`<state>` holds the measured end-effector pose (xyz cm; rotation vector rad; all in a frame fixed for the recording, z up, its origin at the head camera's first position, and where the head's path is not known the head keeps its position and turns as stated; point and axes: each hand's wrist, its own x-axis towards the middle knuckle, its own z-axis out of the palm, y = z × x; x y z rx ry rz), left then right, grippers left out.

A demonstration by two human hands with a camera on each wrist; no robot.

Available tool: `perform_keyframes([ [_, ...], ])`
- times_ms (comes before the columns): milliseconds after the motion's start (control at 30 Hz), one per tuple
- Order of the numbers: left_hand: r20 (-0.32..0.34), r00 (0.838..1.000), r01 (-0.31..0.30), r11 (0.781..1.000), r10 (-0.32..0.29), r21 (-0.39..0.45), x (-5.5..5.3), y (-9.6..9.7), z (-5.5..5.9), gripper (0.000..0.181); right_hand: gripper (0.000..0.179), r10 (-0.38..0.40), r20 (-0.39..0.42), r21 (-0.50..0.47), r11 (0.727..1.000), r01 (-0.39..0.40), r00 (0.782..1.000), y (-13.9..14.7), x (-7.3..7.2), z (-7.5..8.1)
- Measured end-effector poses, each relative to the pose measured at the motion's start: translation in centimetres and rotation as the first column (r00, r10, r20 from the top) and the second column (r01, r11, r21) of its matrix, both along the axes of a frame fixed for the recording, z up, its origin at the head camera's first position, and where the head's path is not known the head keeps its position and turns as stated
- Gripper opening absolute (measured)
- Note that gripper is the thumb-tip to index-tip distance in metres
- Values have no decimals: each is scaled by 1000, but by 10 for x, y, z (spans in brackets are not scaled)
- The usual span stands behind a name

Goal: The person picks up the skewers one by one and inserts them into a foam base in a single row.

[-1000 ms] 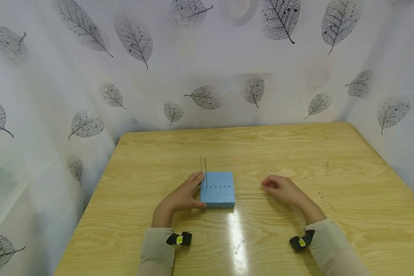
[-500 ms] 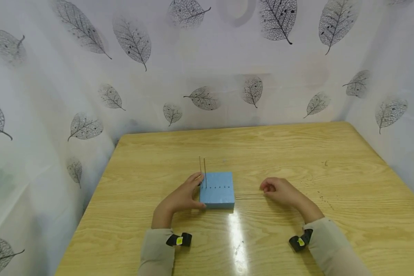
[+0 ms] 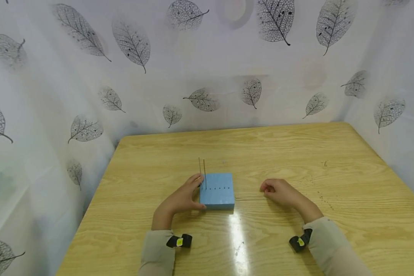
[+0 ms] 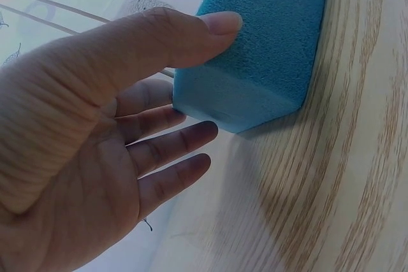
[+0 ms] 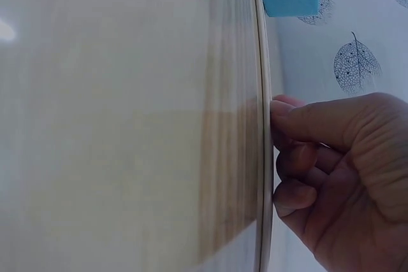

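Left fingers (image 3: 193, 179) on blue block (image 3: 217, 195), upright sticks (image 3: 205, 172) alongside, curtain (image 3: 207, 57) behind.

The right hand (image 3: 282, 192) apparently hides the right ends of the thin sticks (image 3: 250, 199).

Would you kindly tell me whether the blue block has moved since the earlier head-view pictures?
No: judged by the table's far edge, the blue block shows no visible shift.

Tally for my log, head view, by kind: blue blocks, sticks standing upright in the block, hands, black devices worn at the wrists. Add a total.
Blue block: 1
Upright sticks: 2
Left hand and right hand: 2
Black wrist devices: 2
Total: 7
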<state>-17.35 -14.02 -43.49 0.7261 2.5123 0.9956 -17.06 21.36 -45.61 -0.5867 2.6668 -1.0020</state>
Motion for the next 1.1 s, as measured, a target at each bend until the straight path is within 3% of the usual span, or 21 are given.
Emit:
perform_keyframes([
  [233, 5, 1000, -3, 1000, 3, -4, 0, 0, 1, 98, 11, 26, -10, 9, 1000, -26, 1000, 0, 0, 1],
  [500, -2, 1000, 4, 1000, -4, -5, 0, 0, 0, 98, 10, -40, -42, 54, 998, 42, 998, -2, 2, 8],
  [800, -10, 1000, 2, 1000, -3, -6, 1, -1, 0, 98, 13, -45, -169, 49, 997, 54, 985, -6, 1, 21],
  [1100, 2, 1000, 4, 1000, -4, -15, 1, -1, 0, 97, 8, -138, -249, -27, 990, 136, 959, -13, 2, 32],
])
